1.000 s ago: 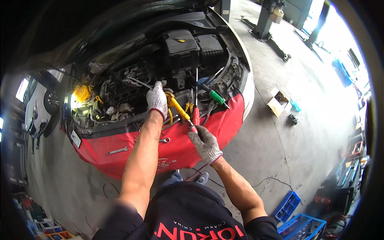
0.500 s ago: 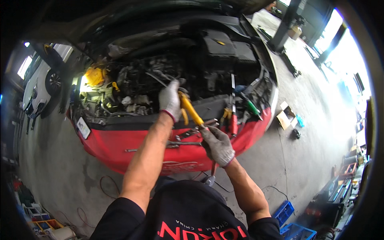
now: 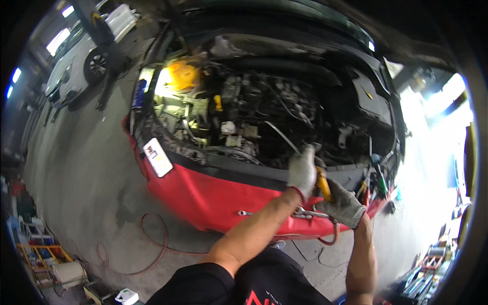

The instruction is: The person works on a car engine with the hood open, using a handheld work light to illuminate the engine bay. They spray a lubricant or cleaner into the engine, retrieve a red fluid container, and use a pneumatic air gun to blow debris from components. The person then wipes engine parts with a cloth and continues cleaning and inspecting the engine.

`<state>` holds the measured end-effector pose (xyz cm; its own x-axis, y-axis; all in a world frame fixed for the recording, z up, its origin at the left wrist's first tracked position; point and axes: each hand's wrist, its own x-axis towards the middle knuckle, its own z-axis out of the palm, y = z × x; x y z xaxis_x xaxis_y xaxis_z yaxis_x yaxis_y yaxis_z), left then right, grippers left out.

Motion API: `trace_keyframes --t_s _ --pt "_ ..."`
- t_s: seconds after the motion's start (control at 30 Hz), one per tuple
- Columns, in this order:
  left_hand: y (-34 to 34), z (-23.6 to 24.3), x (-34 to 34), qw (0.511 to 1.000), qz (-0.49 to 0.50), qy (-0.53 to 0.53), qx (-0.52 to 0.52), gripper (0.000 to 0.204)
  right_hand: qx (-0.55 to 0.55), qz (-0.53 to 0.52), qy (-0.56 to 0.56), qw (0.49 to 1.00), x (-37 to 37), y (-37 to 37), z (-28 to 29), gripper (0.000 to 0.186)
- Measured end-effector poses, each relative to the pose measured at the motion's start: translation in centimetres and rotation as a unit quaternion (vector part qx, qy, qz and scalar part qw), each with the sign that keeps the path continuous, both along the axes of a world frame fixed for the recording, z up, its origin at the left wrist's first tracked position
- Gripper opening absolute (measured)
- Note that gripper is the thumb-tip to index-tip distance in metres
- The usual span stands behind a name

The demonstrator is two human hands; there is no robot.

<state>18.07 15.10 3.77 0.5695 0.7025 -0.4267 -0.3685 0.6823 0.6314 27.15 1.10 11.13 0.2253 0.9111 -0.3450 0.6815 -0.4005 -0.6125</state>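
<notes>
My left grip (image 3: 302, 172) and right grip (image 3: 344, 203) are closed around one yellow tool (image 3: 323, 186) between them; one thin metal rod (image 3: 282, 136) reaches forward-left over one engine bay (image 3: 264, 99). One red cover (image 3: 213, 198) hangs beneath.

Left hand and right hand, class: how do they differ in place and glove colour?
The left hand is higher in the picture; the right hand is lower and further right. The left hand's glove looks whiter; the right hand's, greyer. Both wear gloves and hold the yellow tool.
</notes>
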Motion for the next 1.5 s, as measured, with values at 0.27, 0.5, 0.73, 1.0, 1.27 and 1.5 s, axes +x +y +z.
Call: trace_keyframes --t_s 0.27,0.5,0.73,1.0,1.27,1.5 --pt "15.3 -4.5 -9.1 0.567 0.066 0.369 0.733 0.031 0.002 -0.157 0.327 0.932 -2.2 4.7 0.2 0.035" --pt "40.6 -3.0 -30.2 0.492 0.08 0.819 0.283 0.076 -0.209 -0.164 0.13 0.955 8.3 4.8 2.1 0.05" --pt "45.2 -6.4 -32.8 0.47 0.053 0.849 0.235 0.084 -0.332 -0.015 -0.084 0.939 11.7 15.5 -5.6 0.046" --pt "42.3 -3.5 -38.0 0.56 0.07 0.746 0.355 0.071 -0.355 -0.013 -0.151 0.922 14.5 19.6 -14.9 0.04" --pt "16.4 2.4 -30.8 0.804 0.005 0.493 0.333 0.041 -0.391 -0.031 -0.125 0.911 15.7 23.3 -20.0 0.032" --pt "11.1 -8.5 -19.3 0.73 -0.053 0.539 0.417 0.047 -0.418 0.063 -0.203 0.884 21.8 24.4 -29.6 0.035"
